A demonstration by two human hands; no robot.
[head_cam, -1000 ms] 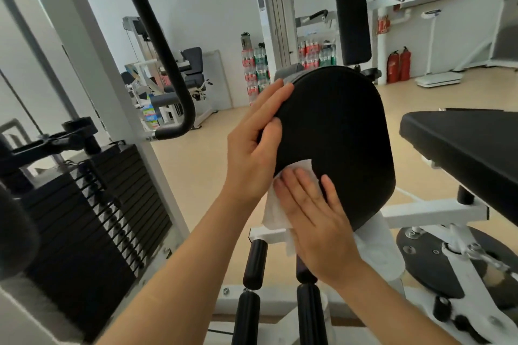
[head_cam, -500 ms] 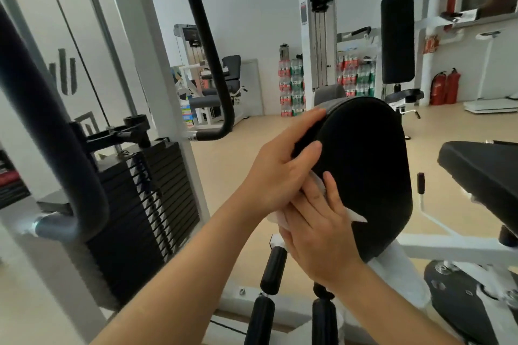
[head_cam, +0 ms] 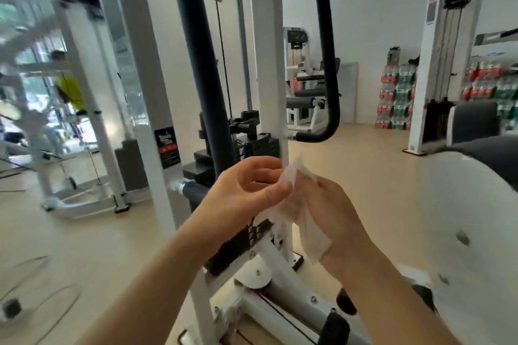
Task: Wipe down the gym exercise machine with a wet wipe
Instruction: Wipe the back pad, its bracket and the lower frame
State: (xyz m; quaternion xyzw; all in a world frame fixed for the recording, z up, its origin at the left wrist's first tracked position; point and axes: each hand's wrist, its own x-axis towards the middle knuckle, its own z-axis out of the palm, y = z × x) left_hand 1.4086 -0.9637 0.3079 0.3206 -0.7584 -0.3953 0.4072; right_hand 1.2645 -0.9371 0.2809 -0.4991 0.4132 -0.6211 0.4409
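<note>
wet wipe (head_cam: 297, 213), white, crumpled and partly see-through, is held up in the air between both hands, in front of the gym exercise machine (head_cam: 269, 64) and close to the camera. the left hand (head_cam: 246, 193) has its fingers curled and its thumb pressed toward them, pinching the wipe's upper left edge. the right hand (head_cam: 333, 213) is seen from the back, and its fingers fold into the wipe and grip it. a loose flap hangs down below that hand's palm side. the two hands are just beside each other, joined by the wipe.

behind the hands stands the machine's white upright post. a black weight stack (head_cam: 238, 241) shows below the left wrist. a dark padded bar (head_cam: 201, 50) runs up and slightly left from just behind the left hand. a curved black handle (head_cam: 328, 78) loops down to the right of the post and ends near it. low on the right edge is a white rounded cover (head_cam: 471, 218) with a dark pad (head_cam: 487, 151) above it. both are blurred.

farther back on the right is another white weight tower (head_cam: 437, 64), with stacked red and green drink packs (head_cam: 395, 98) against the wall beside it. the floor (head_cam: 84, 232) is pale beige. on the far left, smeared by blur, a person in a yellow top (head_cam: 70, 89) is near other white frames.
</note>
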